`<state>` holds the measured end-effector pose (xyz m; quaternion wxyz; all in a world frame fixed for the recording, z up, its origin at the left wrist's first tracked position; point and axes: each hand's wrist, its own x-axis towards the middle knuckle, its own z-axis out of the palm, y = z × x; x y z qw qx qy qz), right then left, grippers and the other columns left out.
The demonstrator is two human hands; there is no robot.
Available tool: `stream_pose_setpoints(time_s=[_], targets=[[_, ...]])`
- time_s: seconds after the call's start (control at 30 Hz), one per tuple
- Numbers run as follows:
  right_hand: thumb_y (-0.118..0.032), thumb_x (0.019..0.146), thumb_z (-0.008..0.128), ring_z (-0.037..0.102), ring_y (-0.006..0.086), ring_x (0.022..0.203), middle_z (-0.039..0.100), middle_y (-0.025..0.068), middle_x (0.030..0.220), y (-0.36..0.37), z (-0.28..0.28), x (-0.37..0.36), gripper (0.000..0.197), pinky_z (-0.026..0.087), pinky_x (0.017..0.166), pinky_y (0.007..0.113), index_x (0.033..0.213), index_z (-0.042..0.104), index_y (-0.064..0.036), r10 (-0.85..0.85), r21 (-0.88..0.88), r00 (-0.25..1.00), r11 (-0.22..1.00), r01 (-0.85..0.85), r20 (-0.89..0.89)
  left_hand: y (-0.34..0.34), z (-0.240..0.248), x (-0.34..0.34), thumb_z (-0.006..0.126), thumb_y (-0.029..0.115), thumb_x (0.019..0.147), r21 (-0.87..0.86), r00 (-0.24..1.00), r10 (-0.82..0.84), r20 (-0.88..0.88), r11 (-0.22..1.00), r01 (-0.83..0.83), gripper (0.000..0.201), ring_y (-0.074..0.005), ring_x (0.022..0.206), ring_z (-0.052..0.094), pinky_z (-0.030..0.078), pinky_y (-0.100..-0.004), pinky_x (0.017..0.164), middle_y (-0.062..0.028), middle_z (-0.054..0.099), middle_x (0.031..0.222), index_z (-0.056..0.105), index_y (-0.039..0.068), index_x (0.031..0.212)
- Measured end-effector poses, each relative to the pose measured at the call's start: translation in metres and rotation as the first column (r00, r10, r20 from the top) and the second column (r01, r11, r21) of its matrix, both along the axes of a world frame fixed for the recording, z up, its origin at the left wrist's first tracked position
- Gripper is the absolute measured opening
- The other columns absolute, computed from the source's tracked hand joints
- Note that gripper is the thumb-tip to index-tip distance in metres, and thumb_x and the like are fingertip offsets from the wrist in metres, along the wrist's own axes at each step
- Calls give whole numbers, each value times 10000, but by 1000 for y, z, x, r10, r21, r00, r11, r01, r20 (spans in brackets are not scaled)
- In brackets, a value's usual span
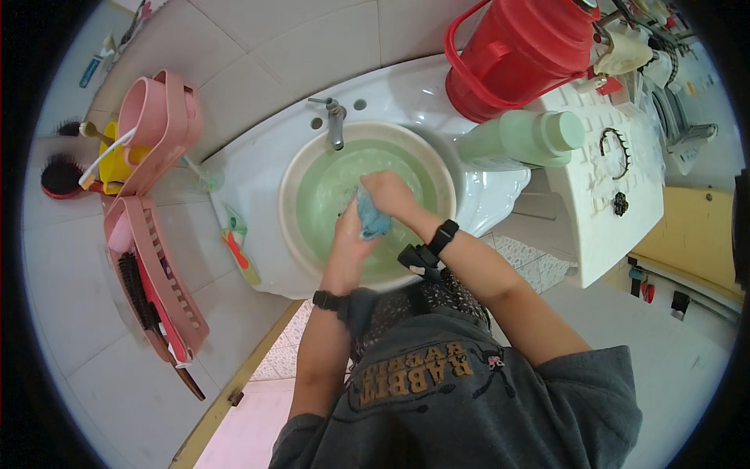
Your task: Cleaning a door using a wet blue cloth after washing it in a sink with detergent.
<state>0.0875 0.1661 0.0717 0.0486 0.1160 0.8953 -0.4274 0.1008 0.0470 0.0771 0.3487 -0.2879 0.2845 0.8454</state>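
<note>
Between my two hands is a wet, crumpled blue cloth, held over a basin of greenish water. My left hand closes on the cloth from the left and is somewhat blurred. My right hand is a closed fist at the cloth's upper end. Both hands are above the water near the basin's middle. The basin is off-white and round, and sits in a white sink beneath a metal tap. A black strap circles each wrist.
A red thermos jug and a pale green bottle stand right of the basin. Beyond them is a white cabinet top with a hair band. Pink wall racks with brushes hang at left. A toothbrush-like orange-green item lies on the sink's left edge.
</note>
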Motion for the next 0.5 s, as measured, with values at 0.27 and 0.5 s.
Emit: stream_pose_setpoints(time_s=[0.27,0.5], targets=[[-230,870,520,594,125,660,605,52,759,41,12,2,242,475,583,253,814,590,-5,16,-791,918,513,333,396,-34,21,2,552,112,843,-193,968,-201,-150,966,171,324,-169,893,567,461,-298,778,-90,556,995,470,-18,1129],[-261,875,523,602,136,701,607,58,812,47,30,2,273,503,620,268,882,575,7,62,-875,918,334,351,392,-40,29,-1,584,38,796,-419,799,-476,-368,852,314,387,-177,895,558,445,-296,795,-86,552,1012,448,-20,1154]])
